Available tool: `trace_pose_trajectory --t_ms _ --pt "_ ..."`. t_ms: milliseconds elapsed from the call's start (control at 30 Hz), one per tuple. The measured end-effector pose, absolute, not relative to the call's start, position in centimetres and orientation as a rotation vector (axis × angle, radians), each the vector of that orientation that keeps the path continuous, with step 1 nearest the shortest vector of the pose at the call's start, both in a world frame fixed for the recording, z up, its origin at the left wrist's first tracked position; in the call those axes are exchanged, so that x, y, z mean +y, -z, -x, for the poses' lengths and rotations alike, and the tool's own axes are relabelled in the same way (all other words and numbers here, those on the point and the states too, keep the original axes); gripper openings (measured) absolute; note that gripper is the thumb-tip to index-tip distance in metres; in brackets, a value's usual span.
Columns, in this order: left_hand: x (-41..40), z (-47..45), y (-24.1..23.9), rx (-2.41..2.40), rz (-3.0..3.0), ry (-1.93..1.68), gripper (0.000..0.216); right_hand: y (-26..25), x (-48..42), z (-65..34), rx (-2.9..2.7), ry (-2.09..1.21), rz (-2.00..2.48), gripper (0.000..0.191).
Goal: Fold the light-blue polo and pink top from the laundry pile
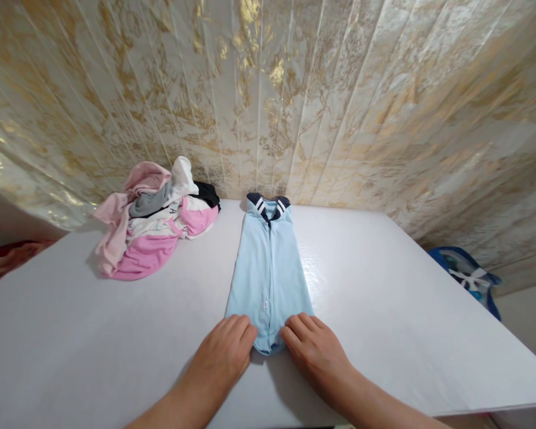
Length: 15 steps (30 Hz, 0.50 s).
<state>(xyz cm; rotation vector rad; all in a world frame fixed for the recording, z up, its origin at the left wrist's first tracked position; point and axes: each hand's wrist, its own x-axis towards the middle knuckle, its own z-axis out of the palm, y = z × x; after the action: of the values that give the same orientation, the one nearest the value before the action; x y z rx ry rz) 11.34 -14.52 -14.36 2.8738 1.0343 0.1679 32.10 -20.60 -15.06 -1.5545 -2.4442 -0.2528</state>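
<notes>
A light blue shirt (270, 262) lies folded into a long narrow shape, its dark collar with white stripes (268, 208) pointing away from me. A front seam or placket runs down its middle, with a small white tag low on it. My left hand (232, 342) grips the near left corner of the shirt, fingers curled over the cloth. At the near right corner, my right hand (310, 345) is closed on the same hem. Between the hands the hem bows slightly toward me. The thumbs are hidden.
A heap of clothes (147, 232), pink, white, grey and black, sits at the back left of the white table (384, 310). Behind the table hangs a gold-patterned curtain (268, 101). A blue-edged bag (467, 277) is beyond the right edge; reddish cloth (13, 259) is beyond the left.
</notes>
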Motion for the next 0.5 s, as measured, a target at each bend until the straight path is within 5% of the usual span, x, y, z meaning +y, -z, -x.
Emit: trace_pose_trajectory --t_ms 167,500 --pt "-15.2 -10.5 13.9 0.919 -2.761 -0.357 0.033 14.2 -21.2 -31.7 -2.411 0.142 1.612 0.019" --pt "-10.6 -11.0 4.3 0.749 -1.941 0.163 0.008 4.2 -18.4 -33.6 -2.192 -1.163 1.525 0.026"
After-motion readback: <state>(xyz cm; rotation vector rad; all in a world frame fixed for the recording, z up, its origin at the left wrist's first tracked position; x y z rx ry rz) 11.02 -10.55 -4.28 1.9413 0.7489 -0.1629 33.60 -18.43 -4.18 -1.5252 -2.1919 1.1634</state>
